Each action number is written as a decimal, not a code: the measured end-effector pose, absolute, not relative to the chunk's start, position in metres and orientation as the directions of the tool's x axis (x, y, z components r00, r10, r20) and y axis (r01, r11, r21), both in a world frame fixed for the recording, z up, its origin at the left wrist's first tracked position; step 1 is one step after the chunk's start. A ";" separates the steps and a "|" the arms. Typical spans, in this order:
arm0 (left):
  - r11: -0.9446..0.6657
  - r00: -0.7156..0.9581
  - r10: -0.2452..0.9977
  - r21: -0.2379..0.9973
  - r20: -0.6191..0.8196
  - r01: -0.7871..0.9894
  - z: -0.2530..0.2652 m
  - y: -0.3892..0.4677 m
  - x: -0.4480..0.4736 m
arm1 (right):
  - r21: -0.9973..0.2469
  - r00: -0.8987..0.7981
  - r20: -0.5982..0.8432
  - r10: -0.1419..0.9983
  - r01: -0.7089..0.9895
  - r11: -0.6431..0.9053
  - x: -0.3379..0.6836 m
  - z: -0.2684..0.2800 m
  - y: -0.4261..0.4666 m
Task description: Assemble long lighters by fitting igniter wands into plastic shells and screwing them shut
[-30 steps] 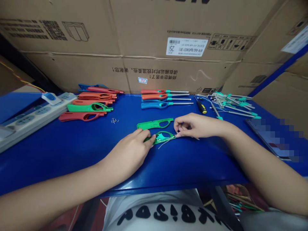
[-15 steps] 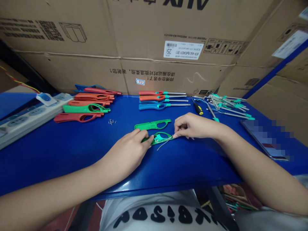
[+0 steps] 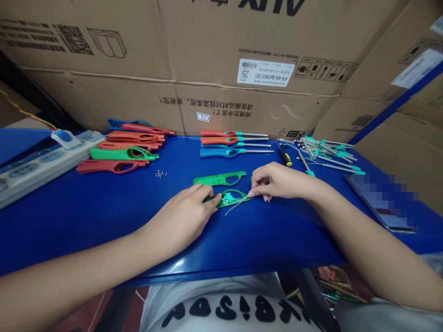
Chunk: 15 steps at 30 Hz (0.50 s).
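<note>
A green lighter shell half [image 3: 236,191] lies on the blue table, with a teal trigger [image 3: 229,198] and thin wires [image 3: 234,207] in it. My left hand [image 3: 194,207] grips its handle end, and the fingers hide that part. At the tip end, my right hand [image 3: 268,183] pinches with thumb and forefinger. The pinch is on or beside a thin wire leading from the shell; exactly what sits between the fingertips is too small to make out. Just beyond, the other green shell half [image 3: 218,179] rests with its hollow side up.
Red, orange, green and blue lighter shells [image 3: 117,154] lie at the left by a power strip [image 3: 48,159]. Small screws [image 3: 160,174] lie nearby. Lighters with metal rods [image 3: 221,140], a screwdriver [image 3: 285,156], loose rod assemblies [image 3: 328,150] and a phone [image 3: 377,203] stretch rightward. A cardboard box [image 3: 207,55] stands behind.
My right hand stays at the shell's tip, its lower fingers slightly shifted. The left hand and the shell halves have hardly moved. The view has tilted a little.
</note>
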<state>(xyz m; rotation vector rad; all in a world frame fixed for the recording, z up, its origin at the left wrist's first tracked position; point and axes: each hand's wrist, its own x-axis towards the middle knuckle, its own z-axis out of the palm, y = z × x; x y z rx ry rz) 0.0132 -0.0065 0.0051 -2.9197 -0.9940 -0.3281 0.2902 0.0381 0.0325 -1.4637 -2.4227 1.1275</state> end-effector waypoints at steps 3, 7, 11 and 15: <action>-0.811 0.786 0.577 0.044 0.223 0.583 0.005 -0.004 0.013 | -0.649 -0.499 -0.344 0.795 0.738 0.182 0.291 0.033 0.040; -0.826 0.797 0.559 0.071 0.227 0.559 0.004 0.001 0.013 | -0.635 -0.450 -0.463 0.764 0.770 0.068 0.291 0.036 0.040; -0.849 0.810 0.526 0.110 0.258 0.516 0.002 0.008 0.012 | -0.621 -0.428 -0.549 0.718 0.784 -0.007 0.292 0.037 0.038; -0.863 0.827 0.504 0.127 0.247 0.488 0.001 0.013 0.010 | -0.622 -0.437 -0.601 0.669 0.782 -0.048 0.293 0.040 0.036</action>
